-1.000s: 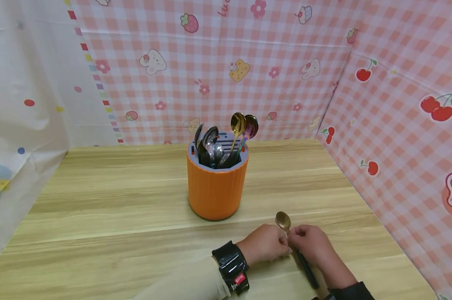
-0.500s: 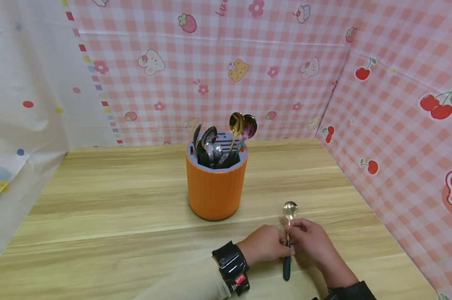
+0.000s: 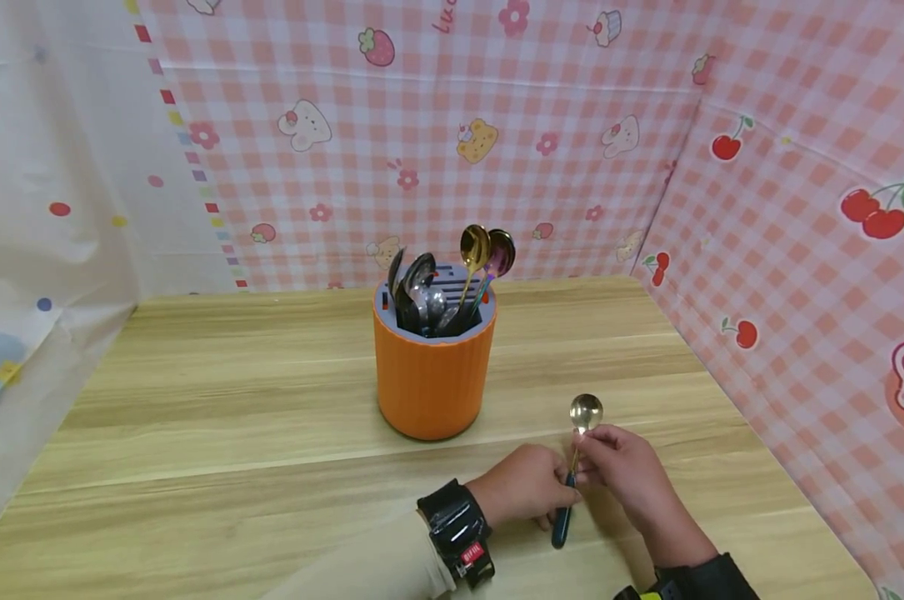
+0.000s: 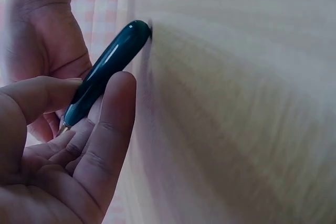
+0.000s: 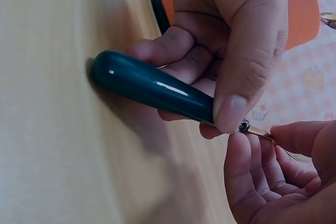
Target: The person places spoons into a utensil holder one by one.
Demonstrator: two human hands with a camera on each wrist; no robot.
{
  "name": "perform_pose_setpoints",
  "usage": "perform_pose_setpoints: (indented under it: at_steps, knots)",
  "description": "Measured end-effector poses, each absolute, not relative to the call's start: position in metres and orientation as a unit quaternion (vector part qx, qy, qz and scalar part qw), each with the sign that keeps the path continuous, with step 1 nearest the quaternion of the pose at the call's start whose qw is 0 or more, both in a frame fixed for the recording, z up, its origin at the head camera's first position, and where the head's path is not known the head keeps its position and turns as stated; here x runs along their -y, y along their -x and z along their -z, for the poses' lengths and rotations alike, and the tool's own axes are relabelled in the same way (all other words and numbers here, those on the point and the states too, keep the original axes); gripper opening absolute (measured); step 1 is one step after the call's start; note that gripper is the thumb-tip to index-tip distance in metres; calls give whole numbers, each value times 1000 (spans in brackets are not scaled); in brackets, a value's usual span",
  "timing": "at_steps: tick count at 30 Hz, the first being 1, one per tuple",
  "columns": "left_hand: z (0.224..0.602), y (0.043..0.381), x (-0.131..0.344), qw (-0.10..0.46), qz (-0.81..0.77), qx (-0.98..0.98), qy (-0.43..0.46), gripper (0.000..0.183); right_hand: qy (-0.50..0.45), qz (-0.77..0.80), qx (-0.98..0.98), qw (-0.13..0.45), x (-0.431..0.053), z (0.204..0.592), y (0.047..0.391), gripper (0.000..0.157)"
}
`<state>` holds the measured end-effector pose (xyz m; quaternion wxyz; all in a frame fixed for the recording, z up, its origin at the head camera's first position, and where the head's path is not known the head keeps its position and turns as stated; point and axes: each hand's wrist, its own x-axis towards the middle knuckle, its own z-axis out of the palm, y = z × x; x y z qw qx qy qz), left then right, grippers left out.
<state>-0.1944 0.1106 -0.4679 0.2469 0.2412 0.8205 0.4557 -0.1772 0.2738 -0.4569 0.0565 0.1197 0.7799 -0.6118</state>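
Between my two hands is a spoon with a gold bowl and a dark green handle, its bowl pointing away from me. My left hand pinches the upper end of the green handle between thumb and fingers. Just above it, my right hand pinches the gold neck near the bowl. In the right wrist view the handle slants with its rounded end at or close to the tabletop; contact there is hard to tell. The right fingers hide part of the neck.
An orange utensil holder with a grey slotted top stands behind the hands, to the left. Several spoons and ladles stick out of it, among them a gold spoon and a purple one. Checkered cloth covers the back and right sides.
The spoon has swung from leaning left to leaning right at its bowl, and its bowl has risen slightly away from me. The right hand has shifted slightly up along with it.
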Motion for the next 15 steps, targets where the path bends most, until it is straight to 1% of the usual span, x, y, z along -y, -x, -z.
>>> perform_pose_setpoints:
  at_steps: [4, 7, 15]
  knots:
    - [462, 198, -106, 238, -450, -823, -252, 20, -110, 610, -783, 49, -270, 448, 180, 32]
    - [458, 201, -103, 241, -446, -823, -254, 19, -106, 603, -789, 46, -267, 441, 181, 32]
    - [448, 206, -99, 232, -427, -835, -256, 17, -98, 598, -794, 45, -264, 431, 185, 33]
